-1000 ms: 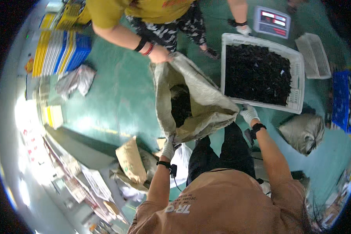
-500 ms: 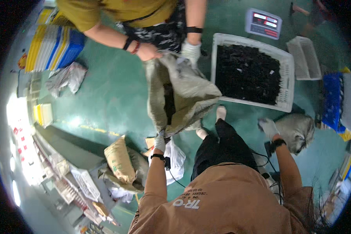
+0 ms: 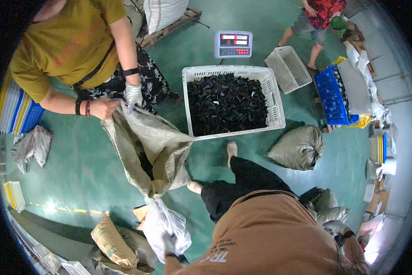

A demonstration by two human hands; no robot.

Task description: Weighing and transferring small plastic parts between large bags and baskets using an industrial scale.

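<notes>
My left hand (image 3: 170, 244), in a pale glove and smeared by motion, is in front of a white plastic bag (image 3: 162, 224); whether it grips the bag I cannot make out. Off to the right, my gloved right hand (image 3: 336, 226) is low beside some grey-green sacks (image 3: 327, 206), its fingers partly hidden. A woven grey-green sack (image 3: 167, 158) with a wide mouth and dark inside is held up by a co-worker's bare hand (image 3: 103, 108) and gloved hand (image 3: 133, 95). Neither of my hands touches that sack.
A white crate (image 3: 279, 114) full of black pieces stands ahead, with a digital scale (image 3: 233, 44) behind it. A tied sack (image 3: 300, 149) lies to its right. An empty white basket (image 3: 288, 68), a blue crate (image 3: 330, 94) and another person (image 3: 323, 13) are farther off. A tan paper sack (image 3: 114, 240) lies lower left.
My left hand has let go of the woven sack's rim and moved down to the plastic bag. My right hand has swung down and back. My view has turned right.
</notes>
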